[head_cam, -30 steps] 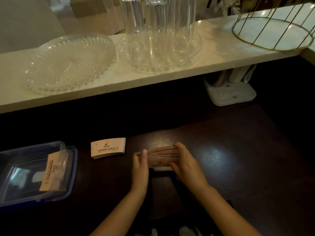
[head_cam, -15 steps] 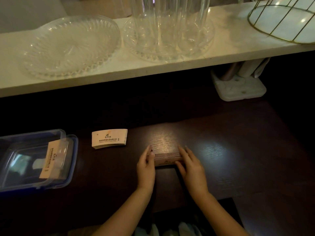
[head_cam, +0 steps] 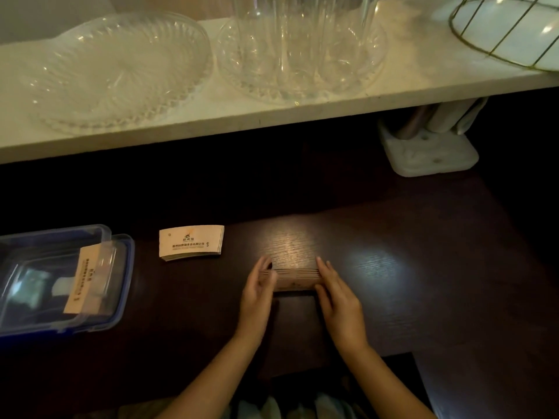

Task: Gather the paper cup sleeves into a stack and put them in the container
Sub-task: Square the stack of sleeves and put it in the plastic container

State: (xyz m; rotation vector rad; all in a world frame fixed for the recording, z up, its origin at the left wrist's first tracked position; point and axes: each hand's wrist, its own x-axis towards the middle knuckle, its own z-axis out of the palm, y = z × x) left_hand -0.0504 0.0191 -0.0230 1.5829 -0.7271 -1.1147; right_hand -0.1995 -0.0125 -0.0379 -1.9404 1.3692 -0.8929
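A bundle of tan paper cup sleeves (head_cam: 295, 279) stands on edge on the dark wooden table, pressed between my left hand (head_cam: 258, 290) and my right hand (head_cam: 335, 293), which clamp its two ends. A second flat stack of sleeves (head_cam: 191, 242) lies to the left, apart from both hands. Further left sits a clear blue-rimmed plastic container (head_cam: 121, 285) with one sleeve (head_cam: 84, 279) seen lengthwise through it.
A white shelf (head_cam: 230, 116) overhangs the back of the table. It carries a glass plate (head_cam: 115, 68), a glass plate with tall glasses (head_cam: 302, 49) and a gold wire basket (head_cam: 508, 28). A white holder (head_cam: 429, 152) stands under its right end.
The fanned sleeves between my hands have been squared into a tight bundle on edge. The view has tilted down, and both hands sit closer together on the bundle's ends.
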